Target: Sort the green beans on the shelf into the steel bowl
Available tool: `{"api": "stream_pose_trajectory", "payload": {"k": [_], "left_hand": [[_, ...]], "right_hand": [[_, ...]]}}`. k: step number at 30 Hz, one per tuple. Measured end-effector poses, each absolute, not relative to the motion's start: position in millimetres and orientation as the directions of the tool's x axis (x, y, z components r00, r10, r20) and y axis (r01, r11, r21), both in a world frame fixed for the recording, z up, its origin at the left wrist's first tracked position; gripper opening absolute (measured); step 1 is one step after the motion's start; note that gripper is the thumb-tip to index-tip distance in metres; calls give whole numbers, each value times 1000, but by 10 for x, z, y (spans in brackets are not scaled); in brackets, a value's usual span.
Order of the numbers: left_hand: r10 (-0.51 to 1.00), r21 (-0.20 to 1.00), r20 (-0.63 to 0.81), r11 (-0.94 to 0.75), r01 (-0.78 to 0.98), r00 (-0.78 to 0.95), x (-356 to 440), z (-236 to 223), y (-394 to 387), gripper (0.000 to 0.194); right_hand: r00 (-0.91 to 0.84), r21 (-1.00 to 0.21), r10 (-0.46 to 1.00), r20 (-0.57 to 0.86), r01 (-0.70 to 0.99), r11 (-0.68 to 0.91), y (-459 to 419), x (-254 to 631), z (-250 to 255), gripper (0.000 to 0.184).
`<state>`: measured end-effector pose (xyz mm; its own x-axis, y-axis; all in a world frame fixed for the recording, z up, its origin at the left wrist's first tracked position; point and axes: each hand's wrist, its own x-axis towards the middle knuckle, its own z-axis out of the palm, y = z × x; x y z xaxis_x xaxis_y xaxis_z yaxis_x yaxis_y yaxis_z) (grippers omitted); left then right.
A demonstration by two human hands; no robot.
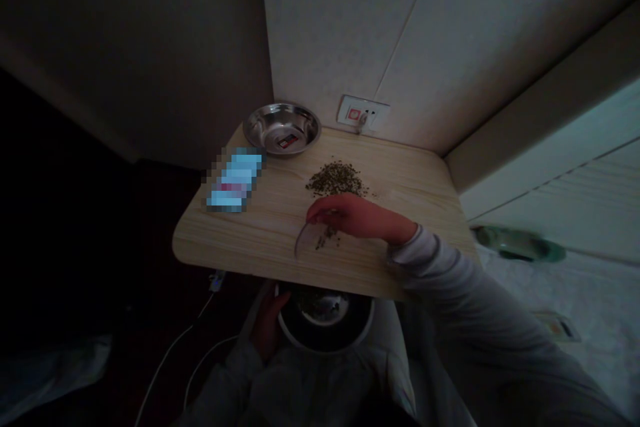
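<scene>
My right hand (345,213) reaches over the wooden tabletop (420,187), its fingers closed on a thin, clear, curved piece of plastic (301,238) whose edge rests close to the wood. Just beyond the fingers lies a pile of small dark seeds or grains (336,178). A few more grains are scattered on the near side of the hand, by the plastic. Below the table's front edge, my left hand (270,320) grips the left rim of a dark round bowl (327,343) with a pale edge, held at my lap. A shiny patch with dark bits shows inside the bowl.
A steel basin (283,128) with a label stands at the back left, beside a lit phone (235,180). Behind the table is a wall socket (363,113) with a plug. White cables (173,347) hang at the left. A green bottle-like object (520,243) lies to the right.
</scene>
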<state>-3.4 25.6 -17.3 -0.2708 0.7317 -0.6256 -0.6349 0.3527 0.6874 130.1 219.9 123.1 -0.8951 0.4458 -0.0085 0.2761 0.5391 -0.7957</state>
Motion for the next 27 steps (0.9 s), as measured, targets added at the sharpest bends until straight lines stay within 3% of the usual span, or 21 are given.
{"api": "stream_pose_trajectory", "payload": {"k": [4,11,18,27], "left_hand": [[738,658,-638,372,-655,-221,-28,-161,255,39],[727,654,-647,375,-657,-229,-12,-78,286,26],[759,668,-617,367,-647,-206,-18,-61,292,25],[815,706,-552,343,-620,-177,-11,-31,267,15]], "right_hand": [[-735,-785,671,93,360,504,2070,1474,1308,20],[-424,-841,905,36,476,257,1634,1939,1032,20],[-80,-875,996,47,477,80,1449,2188,693,23],[-77,-790,990,115,597,139,1359,1998,586,29]]}}
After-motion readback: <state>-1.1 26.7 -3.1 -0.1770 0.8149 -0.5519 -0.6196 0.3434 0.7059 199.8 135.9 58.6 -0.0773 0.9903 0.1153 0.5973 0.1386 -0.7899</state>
